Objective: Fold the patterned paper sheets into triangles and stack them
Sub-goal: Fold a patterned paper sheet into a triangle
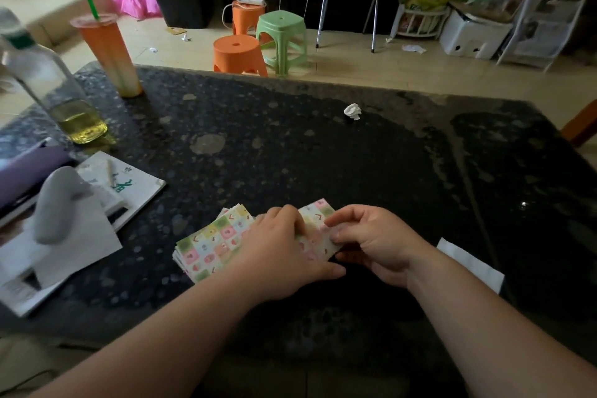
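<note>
- My left hand point(284, 249) lay across the right part of the stack of patterned sheets point(210, 245), fingers curled down onto the one patterned sheet point(318, 216) I was working and holding it, thumb stretched along the near side.
- My right hand point(371, 242) pinched that sheet's right edge between thumb and bent fingers.
- The sheet sat between both hands, its far corner sticking up past my knuckles. Couldn't tell whether it was lifted or flat.
- The stack rested on the dark speckled table point(290, 145) near its front edge, just left of centre, edges slightly fanned.
- A crumpled white paper ball point(352, 111) lay farther back on the table, well apart from the stack.
- Orange cup with a green straw point(109, 55) and a clear bottle point(55, 90) with yellow liquid at its bottom stood at far left.
- A booklet point(142, 187) and loose papers lay left of the stack; a white paper point(468, 262) lay beside my right forearm.
- Orange stool point(237, 53) and green stool point(282, 35) stood on the floor beyond the table.
</note>
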The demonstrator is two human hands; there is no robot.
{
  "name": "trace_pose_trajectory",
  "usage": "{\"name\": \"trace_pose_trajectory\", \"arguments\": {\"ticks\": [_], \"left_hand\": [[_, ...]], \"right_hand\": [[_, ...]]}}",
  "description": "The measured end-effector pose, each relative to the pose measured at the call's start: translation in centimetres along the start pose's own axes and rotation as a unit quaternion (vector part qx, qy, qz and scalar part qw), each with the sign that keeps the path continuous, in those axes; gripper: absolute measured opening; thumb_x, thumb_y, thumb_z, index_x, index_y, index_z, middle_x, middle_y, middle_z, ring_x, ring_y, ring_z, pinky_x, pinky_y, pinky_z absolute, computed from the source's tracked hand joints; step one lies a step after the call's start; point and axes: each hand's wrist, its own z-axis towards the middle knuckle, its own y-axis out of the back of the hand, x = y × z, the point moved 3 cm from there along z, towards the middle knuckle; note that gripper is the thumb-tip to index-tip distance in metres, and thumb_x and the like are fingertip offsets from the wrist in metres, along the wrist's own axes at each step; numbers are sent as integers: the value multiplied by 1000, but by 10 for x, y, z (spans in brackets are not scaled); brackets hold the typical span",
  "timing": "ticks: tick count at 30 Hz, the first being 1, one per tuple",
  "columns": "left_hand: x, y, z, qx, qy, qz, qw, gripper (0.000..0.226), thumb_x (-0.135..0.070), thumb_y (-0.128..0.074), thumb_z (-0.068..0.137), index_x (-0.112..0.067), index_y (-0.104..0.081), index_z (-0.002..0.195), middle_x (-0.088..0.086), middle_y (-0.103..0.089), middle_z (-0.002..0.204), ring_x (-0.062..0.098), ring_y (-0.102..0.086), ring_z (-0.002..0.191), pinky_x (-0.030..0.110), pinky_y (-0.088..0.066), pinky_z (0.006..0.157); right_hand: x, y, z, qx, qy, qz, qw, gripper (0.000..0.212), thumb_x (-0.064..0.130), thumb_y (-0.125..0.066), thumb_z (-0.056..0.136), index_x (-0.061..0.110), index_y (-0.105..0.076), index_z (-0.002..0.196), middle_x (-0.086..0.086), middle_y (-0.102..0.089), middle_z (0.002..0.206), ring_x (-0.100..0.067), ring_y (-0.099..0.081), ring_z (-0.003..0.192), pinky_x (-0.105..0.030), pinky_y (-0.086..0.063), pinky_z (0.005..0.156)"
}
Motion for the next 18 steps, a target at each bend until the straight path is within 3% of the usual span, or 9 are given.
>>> {"name": "trace_pose_trajectory", "arguments": {"ticks": [2, 4, 7, 10, 14, 18], "left_hand": [[0, 7, -1, 1, 7, -47, 999, 63, -69, -84, 61, -36, -44, 97, -15, -51, 103, 5, -51, 91, 25, -45, 73], [2, 12, -1, 13, 6, -81, 997, 53, -56, -87, 69, -38, -45, 97, -13, -58, 100, 4, -56, 86, 25, -47, 70], [7, 17, -2, 16, 0, -127, 992, 52, -36, -82, 83, -45, -47, 120, -18, -69, 101, 1, -66, 90, 28, -57, 81], [12, 19, -5, -3, 15, -160, 987, 66, -27, -80, 87, -41, -43, 140, -22, -73, 96, -1, -68, 88, 24, -56, 81], [21, 15, 0, -48, 78, -212, 973, 16, -27, -83, 83, -30, -72, 94, -10, -75, 88, 11, -72, 84, 38, -62, 81], [18, 12, 5, -136, 23, -155, 978, 14, -28, -82, 82, -32, -71, 74, -15, -70, 83, 4, -64, 85, 25, -53, 77]], "right_hand": [[0, 4, -4, 17, 7, 21, 1000, 22, -7, -64, 92, 10, -75, 100, -14, -75, 109, -29, -74, 99, -39, -62, 81], [-1, 7, -7, 33, 9, 28, 999, 24, -7, -65, 91, 11, -74, 105, -13, -76, 108, -29, -75, 100, -44, -62, 86], [-3, 11, -11, 53, 26, 6, 998, 39, -2, -68, 91, 22, -65, 122, -7, -78, 108, -26, -75, 104, -51, -58, 95], [-1, 13, -15, 28, 55, -48, 997, 48, 10, -74, 91, 36, -55, 126, 0, -79, 105, -17, -75, 101, -47, -56, 94], [5, 13, -16, -41, 101, -128, 986, 17, 26, -78, 90, 34, -74, 105, 8, -76, 100, -9, -72, 95, -30, -58, 79], [7, 15, -13, -66, 206, -194, 957, 5, 30, -81, 87, 32, -79, 91, 13, -68, 102, -4, -66, 91, -14, -52, 75]]}}
